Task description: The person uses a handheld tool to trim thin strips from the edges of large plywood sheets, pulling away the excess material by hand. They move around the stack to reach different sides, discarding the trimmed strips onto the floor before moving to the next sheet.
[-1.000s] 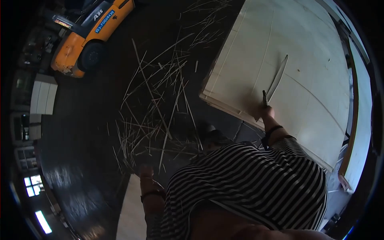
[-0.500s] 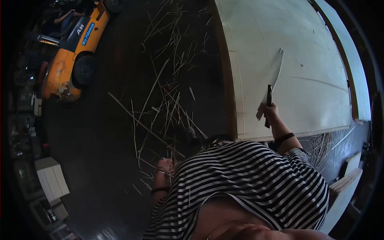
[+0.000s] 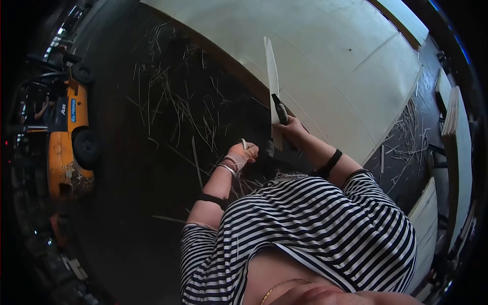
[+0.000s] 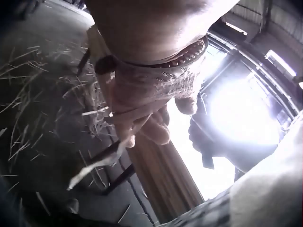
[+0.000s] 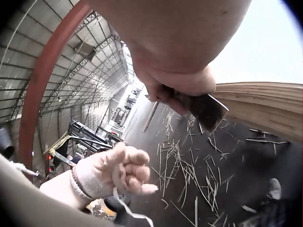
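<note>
1. Head view: the right hand (image 3: 292, 128) grips a dark handle (image 3: 279, 109), fingers clamped round it. Half a second earlier it was above the pale top of the sheet stack (image 3: 325, 61); now it is at the stack's near edge, closer to the left hand (image 3: 243, 153).

2. A long pale strip (image 3: 272, 66) runs beside the handle and past the right hand, its far end over the stack's top. Earlier it lay wholly within the outline of that top; now its lower part shows against the dark floor. Whether the right fingers pinch it too is hidden.

3. The left hand, in a light glove, has come up from low beside the striped shirt (image 3: 315, 223) and is now in front of the body, just left of the right hand and apart from it.

4. Left wrist view: the left fingers are curled, clamped on a thin band (image 4: 99, 165) that hangs down with a bend. The right wrist view shows the same band trailing from the palm.

5. Loose slivers (image 3: 168, 91) litter the floor beside the stack. The orange forklift (image 3: 63, 152) appears at the head view's left side, more upright in the picture than before.
</note>
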